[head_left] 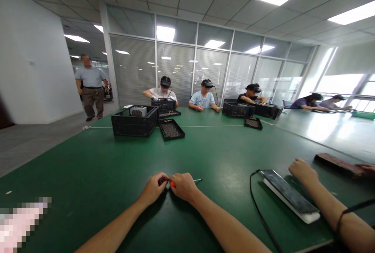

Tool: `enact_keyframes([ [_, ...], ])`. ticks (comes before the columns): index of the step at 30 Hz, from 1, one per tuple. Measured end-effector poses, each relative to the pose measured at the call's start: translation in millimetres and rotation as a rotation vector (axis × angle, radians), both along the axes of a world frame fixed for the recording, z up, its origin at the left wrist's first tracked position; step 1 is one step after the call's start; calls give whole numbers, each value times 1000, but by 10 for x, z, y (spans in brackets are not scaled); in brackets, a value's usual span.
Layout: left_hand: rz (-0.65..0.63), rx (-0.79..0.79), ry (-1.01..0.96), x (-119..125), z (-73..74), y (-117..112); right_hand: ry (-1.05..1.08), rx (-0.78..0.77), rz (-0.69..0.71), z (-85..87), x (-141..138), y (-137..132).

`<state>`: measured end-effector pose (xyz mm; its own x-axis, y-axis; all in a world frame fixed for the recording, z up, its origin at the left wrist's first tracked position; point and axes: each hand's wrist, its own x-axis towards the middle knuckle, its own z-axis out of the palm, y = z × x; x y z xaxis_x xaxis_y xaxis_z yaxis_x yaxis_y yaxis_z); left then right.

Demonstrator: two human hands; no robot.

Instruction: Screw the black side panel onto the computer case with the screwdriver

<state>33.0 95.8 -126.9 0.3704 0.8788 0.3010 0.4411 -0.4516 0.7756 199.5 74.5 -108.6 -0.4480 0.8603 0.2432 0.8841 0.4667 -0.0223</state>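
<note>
Both of my hands rest together on the green table (96, 167) in front of me. My left hand (153, 189) is closed, its fingertips pinched against something small that I cannot make out. My right hand (184, 186) is closed round a small screwdriver (187, 182) with a red handle; its thin metal shaft sticks out to the right, lying just above the table. The two hands touch at the fingertips.
A phone on a white power bank (288, 196) with a black cable lies to the right, beside another person's arm (322, 194). Black crates (133, 122) and trays (171, 129) stand farther back. Several seated people work at the far edge; one person walks at left.
</note>
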Motion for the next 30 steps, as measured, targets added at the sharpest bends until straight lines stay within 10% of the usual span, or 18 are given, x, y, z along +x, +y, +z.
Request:
enact_keyframes([
  [30,11,12,-14,-4,-16,0,-2,13,4,31,-13,-21],
])
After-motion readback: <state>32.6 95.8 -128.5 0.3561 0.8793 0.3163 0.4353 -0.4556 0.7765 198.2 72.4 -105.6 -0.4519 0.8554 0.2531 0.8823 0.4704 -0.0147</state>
